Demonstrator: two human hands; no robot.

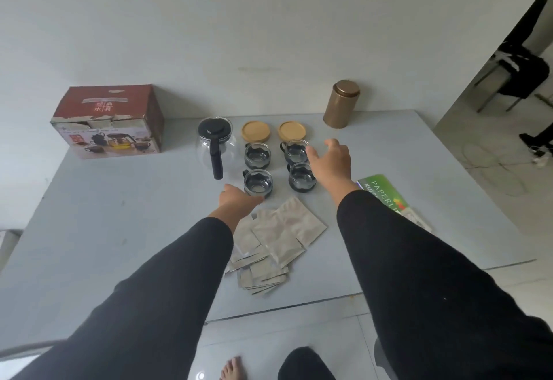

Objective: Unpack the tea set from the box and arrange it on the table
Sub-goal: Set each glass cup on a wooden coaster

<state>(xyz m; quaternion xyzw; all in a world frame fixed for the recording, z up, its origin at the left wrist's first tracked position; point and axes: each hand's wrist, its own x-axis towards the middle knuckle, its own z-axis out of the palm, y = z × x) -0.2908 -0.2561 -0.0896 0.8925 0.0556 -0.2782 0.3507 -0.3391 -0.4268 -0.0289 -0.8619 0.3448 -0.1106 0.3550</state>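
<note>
Btwn hands (pixel 238 201): 4 cups (pixel 258 183).

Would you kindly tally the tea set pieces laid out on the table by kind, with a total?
Glass teapot: 1
Glass cups with black holders: 4
Wooden coasters: 2
Total: 7

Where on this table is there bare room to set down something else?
Bare table stretches in front of the box, left of the teapot. More lies right of the gold canister. Crowded: the cups, coasters and foil sachets.
</note>
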